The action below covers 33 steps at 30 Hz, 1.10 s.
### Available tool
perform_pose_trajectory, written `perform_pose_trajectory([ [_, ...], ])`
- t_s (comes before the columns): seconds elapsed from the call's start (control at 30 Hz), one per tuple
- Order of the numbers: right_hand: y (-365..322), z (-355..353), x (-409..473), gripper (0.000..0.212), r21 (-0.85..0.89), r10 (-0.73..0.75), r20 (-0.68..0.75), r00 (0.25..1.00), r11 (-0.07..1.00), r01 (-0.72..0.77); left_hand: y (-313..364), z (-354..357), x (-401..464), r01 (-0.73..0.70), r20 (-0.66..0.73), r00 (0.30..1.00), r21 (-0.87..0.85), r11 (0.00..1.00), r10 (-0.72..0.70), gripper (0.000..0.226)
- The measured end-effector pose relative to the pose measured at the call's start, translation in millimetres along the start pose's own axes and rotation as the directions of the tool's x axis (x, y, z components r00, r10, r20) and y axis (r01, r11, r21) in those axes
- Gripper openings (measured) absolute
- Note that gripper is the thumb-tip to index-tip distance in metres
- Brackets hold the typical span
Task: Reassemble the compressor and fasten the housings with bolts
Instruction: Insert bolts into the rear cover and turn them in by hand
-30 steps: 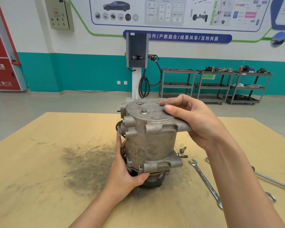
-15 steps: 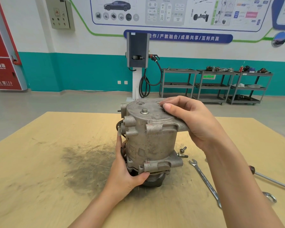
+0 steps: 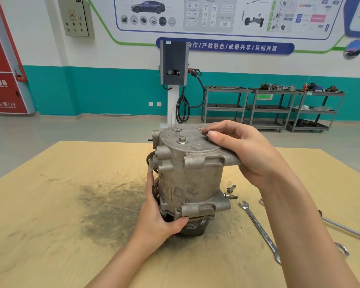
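Compressor (image 3: 192, 177) stands upright in the frame's centre on the table (image 3: 50, 204), pulley end down. Left hand (image 3: 160, 217) grips its base; right hand (image 3: 243, 150) pinches a bolt (image 3: 206, 133) on top.

At my twelve o'clock, a blue wall banner (image 3: 224, 46) reads "合作/产教融合/成果共享/互利共赢". At ten o'clock, the red cabinet (image 3: 2, 80) shows "火警119" on its lower door and "灭火器箱" above. The lettering on the wrench (image 3: 260, 227) on my surface is too small to read.
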State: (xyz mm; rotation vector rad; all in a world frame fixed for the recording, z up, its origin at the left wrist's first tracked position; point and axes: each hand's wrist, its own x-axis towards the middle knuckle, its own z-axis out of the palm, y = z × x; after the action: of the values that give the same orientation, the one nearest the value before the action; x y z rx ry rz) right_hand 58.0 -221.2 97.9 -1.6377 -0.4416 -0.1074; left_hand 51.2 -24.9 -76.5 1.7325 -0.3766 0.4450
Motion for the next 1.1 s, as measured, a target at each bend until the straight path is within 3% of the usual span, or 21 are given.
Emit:
perform_pose_trajectory([
  [0.17,1,3,3,0.006,-0.026,-0.021,-0.079,0.997,0.999,0.019,1,1,-1,0.007,0.008,1.0,-0.013,1.0,-0.007,0.126],
  [0.4,0,-1,0,0.019,0.063,-0.001,0.048,0.999,0.998,-0.002,2,1,0,0.005,0.009,1.0,-0.022,1.0,-0.005,0.127],
  [0.63,-2,8,2,0.003,0.092,0.049,-0.058,0.997,0.995,-0.044,0,1,0,0.0,0.013,1.0,-0.021,1.0,0.0,0.128],
  [0.77,0,11,2,0.009,0.067,0.033,-0.115,0.993,0.997,-0.026,-1,1,0,-0.004,0.007,1.0,-0.022,1.0,0.004,0.127],
  [1.1,-1,7,-1,0.014,0.167,0.048,-0.009,0.999,0.985,-0.046,0,1,0,-0.019,0.001,1.0,-0.012,1.0,0.019,0.126],
])
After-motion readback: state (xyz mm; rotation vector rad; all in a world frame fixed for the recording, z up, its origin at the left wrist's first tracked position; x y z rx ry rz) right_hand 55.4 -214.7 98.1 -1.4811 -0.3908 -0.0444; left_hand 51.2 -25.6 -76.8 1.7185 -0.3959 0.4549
